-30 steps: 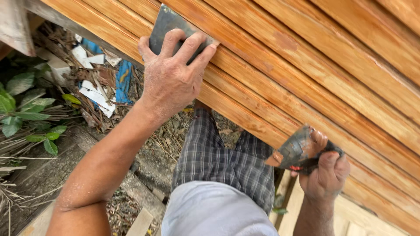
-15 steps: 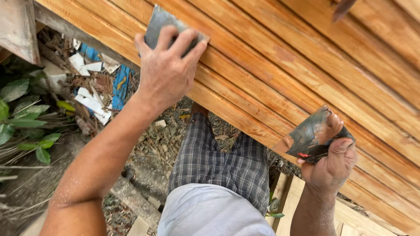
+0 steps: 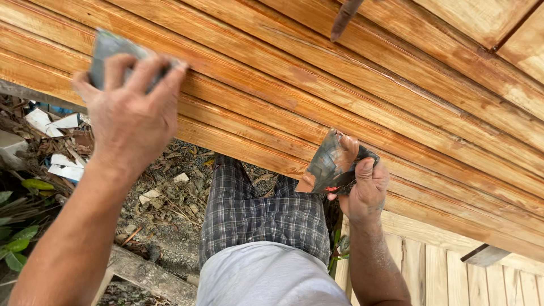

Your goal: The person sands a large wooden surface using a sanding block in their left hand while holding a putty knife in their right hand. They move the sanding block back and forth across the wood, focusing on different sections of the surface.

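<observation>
Left hand (image 3: 127, 116), fingers spread, pressing grey scraper (image 3: 110, 54) flat on orange wood boards (image 3: 351, 102), blade pointing up-left. Right hand (image 3: 365, 184) pinching putty knife (image 3: 328, 167), blade toward boards.

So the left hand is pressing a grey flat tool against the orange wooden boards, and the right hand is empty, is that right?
Not quite. The head view shows the right hand is not empty: it grips a dark scraper blade. The rest stands: the left hand presses a grey flat tool against the orange wooden boards.

Daylit littered ground (image 3: 170, 204) with green leaves (image 3: 22, 243) and pale planks (image 3: 442, 272).
</observation>
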